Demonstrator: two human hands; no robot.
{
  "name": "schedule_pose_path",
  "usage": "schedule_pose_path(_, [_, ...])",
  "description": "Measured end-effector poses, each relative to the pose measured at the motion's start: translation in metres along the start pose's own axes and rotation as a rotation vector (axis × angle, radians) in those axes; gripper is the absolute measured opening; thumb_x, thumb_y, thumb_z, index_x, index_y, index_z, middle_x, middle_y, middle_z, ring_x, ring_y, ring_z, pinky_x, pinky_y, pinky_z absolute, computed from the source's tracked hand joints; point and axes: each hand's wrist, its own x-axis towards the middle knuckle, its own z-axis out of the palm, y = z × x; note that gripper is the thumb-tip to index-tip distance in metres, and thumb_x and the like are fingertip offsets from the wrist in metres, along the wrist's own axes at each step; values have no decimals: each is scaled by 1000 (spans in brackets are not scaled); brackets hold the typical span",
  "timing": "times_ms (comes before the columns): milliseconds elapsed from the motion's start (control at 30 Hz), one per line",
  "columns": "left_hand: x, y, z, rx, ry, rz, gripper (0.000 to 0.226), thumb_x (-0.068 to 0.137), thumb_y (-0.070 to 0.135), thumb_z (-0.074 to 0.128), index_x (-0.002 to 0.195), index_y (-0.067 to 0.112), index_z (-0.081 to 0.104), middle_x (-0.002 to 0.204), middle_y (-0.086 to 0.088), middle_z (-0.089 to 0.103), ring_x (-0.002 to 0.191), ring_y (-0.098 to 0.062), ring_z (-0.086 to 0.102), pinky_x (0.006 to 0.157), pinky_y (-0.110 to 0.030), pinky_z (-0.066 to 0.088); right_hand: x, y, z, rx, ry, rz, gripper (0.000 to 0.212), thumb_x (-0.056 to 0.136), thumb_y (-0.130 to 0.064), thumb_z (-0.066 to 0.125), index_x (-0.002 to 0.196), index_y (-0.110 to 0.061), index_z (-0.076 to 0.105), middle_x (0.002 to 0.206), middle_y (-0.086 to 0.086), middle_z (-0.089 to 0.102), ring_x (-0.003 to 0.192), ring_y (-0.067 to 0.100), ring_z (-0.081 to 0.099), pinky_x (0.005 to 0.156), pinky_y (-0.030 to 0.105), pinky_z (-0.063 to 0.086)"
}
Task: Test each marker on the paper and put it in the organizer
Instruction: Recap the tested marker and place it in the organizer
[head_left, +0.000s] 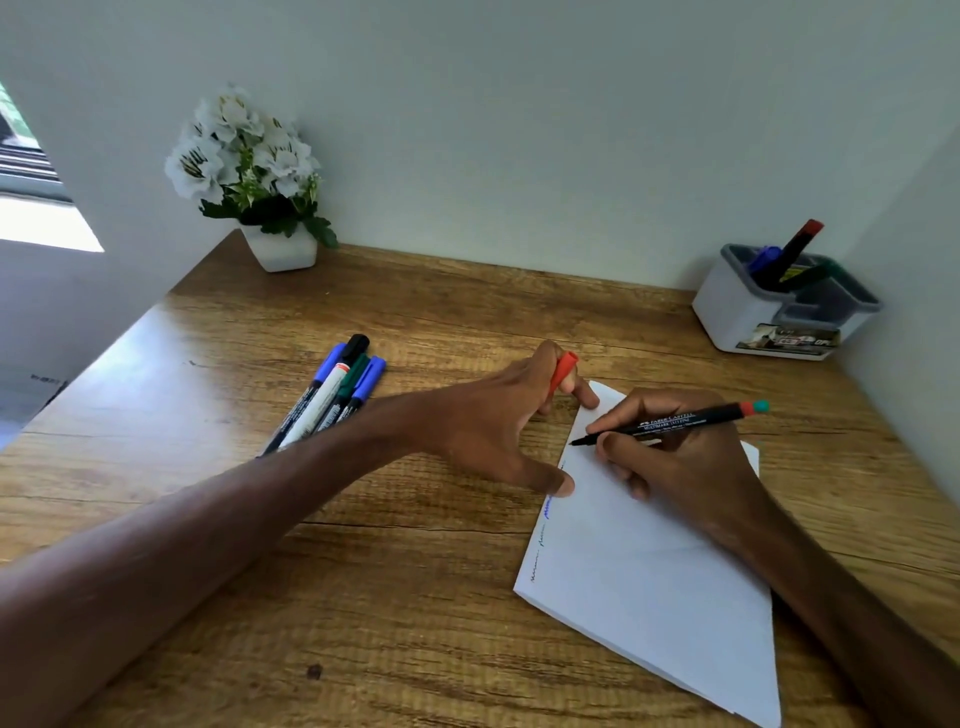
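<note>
Black marker (670, 420) in right hand (675, 467), left hand (493, 426) seemingly pinching cap (563, 371).

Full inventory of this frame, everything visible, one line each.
desk: one, brown wood, under everything
flower pot: one, white with white flowers, back left corner
organizer: one, white with grey insert, back right
markers in organizer: at least three, blue, red-capped, green, leaning inside
loose markers: four as far as shows, blue, black, green, blue caps, left of centre
paper: one, white, front right, scribbles along left edge
marker: one, black barrel, tip at paper's left edge
cap: one, red, between left fingers
left hand: touches paper's edge, pinches cap
right hand: grips marker
</note>
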Motion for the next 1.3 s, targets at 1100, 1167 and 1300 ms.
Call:
schedule_pose_path(1100, [1, -2, 0, 18, -5, 50, 79, 81, 41, 86, 133, 19, 31, 104, 58, 29, 113, 5, 40, 86, 0, 37, 0, -7, 7, -175, -6, -121, 22, 77, 13, 72, 73, -8, 78, 71, -2, 75, 67, 11, 68, 62, 13, 48])
schedule_pose_path(1167, [1, -1, 1, 19, 10, 47, 79, 80, 41, 86, 133, 19, 32, 112, 51, 32, 114, 2, 41, 89, -5, 39, 0, -7, 6, -184, -8, -110, 24, 77, 15, 71, 74, -7, 79, 72, -1, 75, 67, 13, 69, 62, 14, 48])
schedule_pose_path(1300, [0, -1, 0, 20, 0, 27, 77, 81, 40, 86, 130, 20, 30, 115, 47, 33, 114, 6, 41, 88, -5, 39, 1, -7, 7, -184, 11, -106, 23, 77, 14, 71, 74, -7, 79, 71, 2, 75, 65, 15, 67, 60, 16, 48])
